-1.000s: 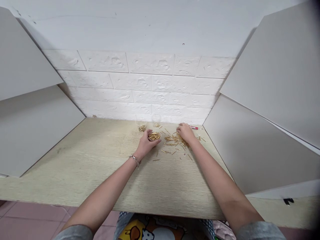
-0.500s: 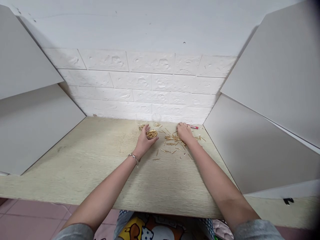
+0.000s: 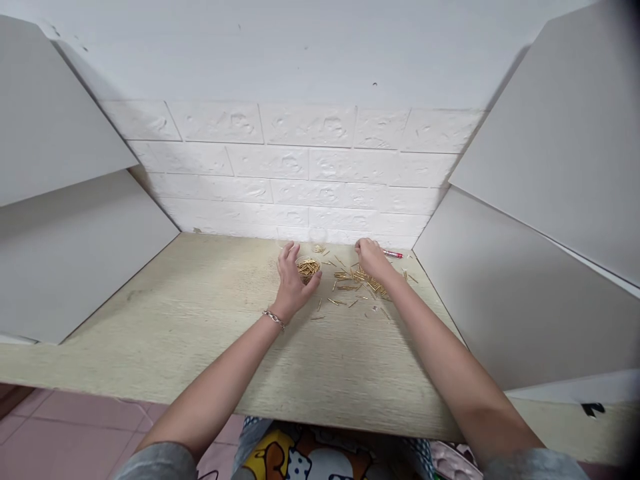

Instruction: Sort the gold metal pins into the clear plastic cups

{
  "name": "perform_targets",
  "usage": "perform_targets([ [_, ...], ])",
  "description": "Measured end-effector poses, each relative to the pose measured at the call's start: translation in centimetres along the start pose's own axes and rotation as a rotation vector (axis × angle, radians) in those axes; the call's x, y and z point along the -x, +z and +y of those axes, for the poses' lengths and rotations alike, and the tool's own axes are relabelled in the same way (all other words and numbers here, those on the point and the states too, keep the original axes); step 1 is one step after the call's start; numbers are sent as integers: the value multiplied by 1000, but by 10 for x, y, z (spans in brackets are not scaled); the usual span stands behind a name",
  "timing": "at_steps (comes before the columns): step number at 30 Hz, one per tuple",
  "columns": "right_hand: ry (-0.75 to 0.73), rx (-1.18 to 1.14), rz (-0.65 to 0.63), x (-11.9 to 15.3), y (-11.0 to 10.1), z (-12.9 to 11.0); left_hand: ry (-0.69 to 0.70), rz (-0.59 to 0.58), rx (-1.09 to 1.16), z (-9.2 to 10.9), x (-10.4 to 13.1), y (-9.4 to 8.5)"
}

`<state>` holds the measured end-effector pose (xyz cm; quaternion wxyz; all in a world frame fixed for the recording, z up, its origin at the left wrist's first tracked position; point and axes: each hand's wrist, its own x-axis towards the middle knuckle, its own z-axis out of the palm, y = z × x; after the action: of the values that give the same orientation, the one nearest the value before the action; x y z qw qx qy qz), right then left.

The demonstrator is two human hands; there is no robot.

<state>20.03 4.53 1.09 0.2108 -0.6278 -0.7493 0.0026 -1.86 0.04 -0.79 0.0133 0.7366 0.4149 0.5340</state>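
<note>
A small clear cup [image 3: 309, 268] full of thin gold-coloured metal pins stands on the table. My left hand [image 3: 293, 283] curves around its near left side, fingers spread on the left and thumb on the right, held loosely apart. My right hand [image 3: 373, 259] is at the far side of the loose gold pins [image 3: 350, 280], fingers pinched together; whatever they may hold is too small to make out. The loose pins lie in a scattered heap beside and below that hand. A smaller group of pins [image 3: 319, 249] lies behind the cup.
A red pen-like stick [image 3: 393, 253] lies by the wall to the right of my right hand. A white brick-patterned wall [image 3: 280, 167] closes the back of the table [image 3: 200, 320]. Grey panels [image 3: 75, 260] stand at the left and right [image 3: 540, 293].
My left hand has loosened, with its fingers and thumb wider around the cup. My right hand has lifted slightly from the heap, its fingers pinched. The view has shifted slightly.
</note>
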Motion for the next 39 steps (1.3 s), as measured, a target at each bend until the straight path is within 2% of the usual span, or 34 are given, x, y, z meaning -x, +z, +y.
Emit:
perform_targets([
  [2, -36, -295, 92, 9, -13, -15, 45, 29, 47, 7, 0, -4],
  [4, -58, -499, 159, 20, -24, -33, 26, -20, 136, 15, -1, -7],
  [8, -84, -776, 158, 42, -34, -61, -128, -178, 391, 27, 0, -8],
  [11, -121, -872, 187, 51, -34, -71, -218, -197, 512, 29, -1, -5],
  [15, -181, -745, 198, 56, -36, -76, -271, -204, 510, 29, -4, -5],
  [22, -345, -558, 200, 62, -33, -79, -250, -176, 344, 32, -9, -12],
  [28, -367, -514, 210, 63, -31, -77, -171, -131, 322, 33, -11, -14],
  [34, -419, -407, 344, 57, -32, -71, -136, -78, 319, 34, -11, -14],
  [39, -431, -346, 312, 56, -34, -69, -127, -95, 308, 34, -11, -14],
])
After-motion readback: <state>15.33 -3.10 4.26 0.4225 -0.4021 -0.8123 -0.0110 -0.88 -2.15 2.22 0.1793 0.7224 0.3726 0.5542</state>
